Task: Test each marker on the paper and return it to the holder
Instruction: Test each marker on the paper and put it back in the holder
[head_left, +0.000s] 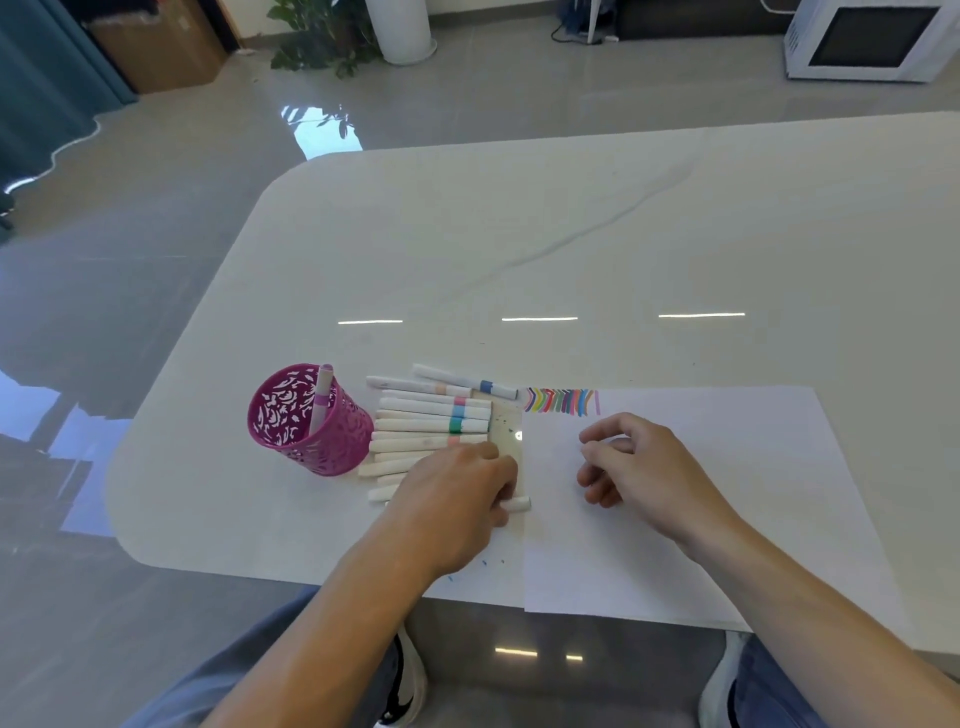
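Magenta mesh holder (332, 447) stands at left on the white table (571, 234), w/ one pink-banded marker (322, 400) upright inside. Just right of it, a batch of white markers (431, 415) lies side by side, between holder and paper (727, 493). The paper's far-left corner carries a row of colour strokes (561, 402), so testing looks well along, but returns to the holder have barely begun, imo.

Left hand (457, 499) lies over the near end of the batch, fingers curled down round the near marker (519, 503). Only its right end pokes out past the knuckles. The thumb is hidden, so can't tell how firm the hold is. Right hand (628, 462) sits over the paper's left part, fingers loosely curled, nothing in them.

Step in hand, prob.: lifting that marker.
- Pinch mid-barrel & lift straight up so the neighbours don't roll.
- Pass it to the right hand, uncap if capped, and draw a short stroke just right of the last one.
- Recap fully.
- Ease it upright into the holder beside the one there, so the light cup doesn't tip.
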